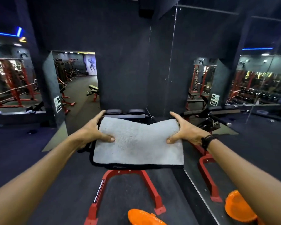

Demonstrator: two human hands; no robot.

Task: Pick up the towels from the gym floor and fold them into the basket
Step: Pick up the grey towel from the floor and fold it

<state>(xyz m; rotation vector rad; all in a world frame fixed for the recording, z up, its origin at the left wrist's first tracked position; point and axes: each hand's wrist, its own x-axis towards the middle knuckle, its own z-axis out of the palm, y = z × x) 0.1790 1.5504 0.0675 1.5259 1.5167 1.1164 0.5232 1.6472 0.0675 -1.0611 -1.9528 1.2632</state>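
Head view, towel: a grey terry towel with a black bound edge (139, 143), folded into a rectangle, sits at the centre of the frame on the seat of a bench; its near edge hangs slightly over the bench end.
Left hand: the left hand (94, 130) grips the towel's left edge, thumb pressed on top, fingers curled round the far left corner.
Right hand: the right hand (183, 129) grips the right edge in the same manner, thumb on top, fingers over the far right corner; a black band (207, 140) circles its wrist.
Towel top edge: dips in a shallow notch between the two hands.
Basket: an orange plastic basket (144, 218) shows partly at the bottom edge of the frame, below the towel and well apart from it; its contents cannot be told.
Bench: red steel frame legs (128, 176) spread beneath the towel; black padding shows just beyond the towel's far edge.
Mirror: a wall mirror (234, 78) fills the right side of the frame, repeating the red legs and the orange basket at lower right.
Floor: dark rubber matting (39, 159).
Room: dark walls, blue light strips at upper left and upper right, red racks and benches at mid left.
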